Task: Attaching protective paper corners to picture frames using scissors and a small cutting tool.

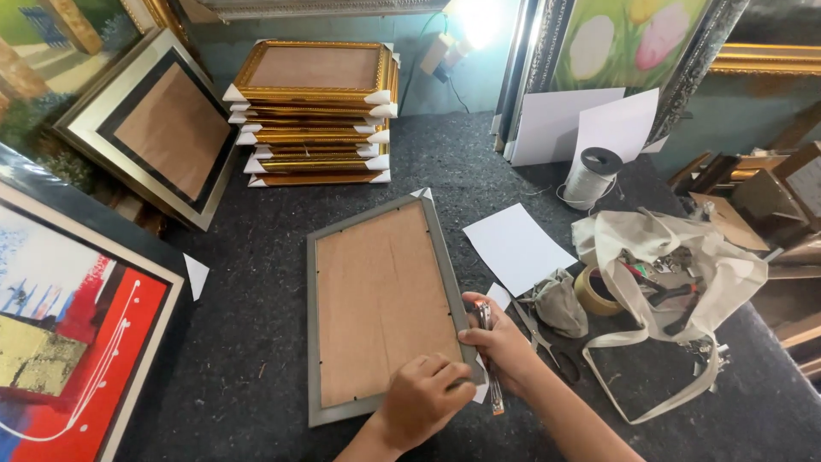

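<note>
Fingers (445,370) of the left hand (421,399) curl down, pressing on the near right corner of the grey picture frame (376,310), which lies face down on the dark worktop (256,282). Right hand (500,342), just beside it, grips a small metal tool (488,342) against the frame's right edge. Further right sit a cloth tool bag (676,274), a white sheet (517,248) and scissors (540,340).

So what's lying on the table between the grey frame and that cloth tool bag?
In the head view, a white sheet, a small grey pouch and scissors lie between the grey frame and the tool bag.
</note>
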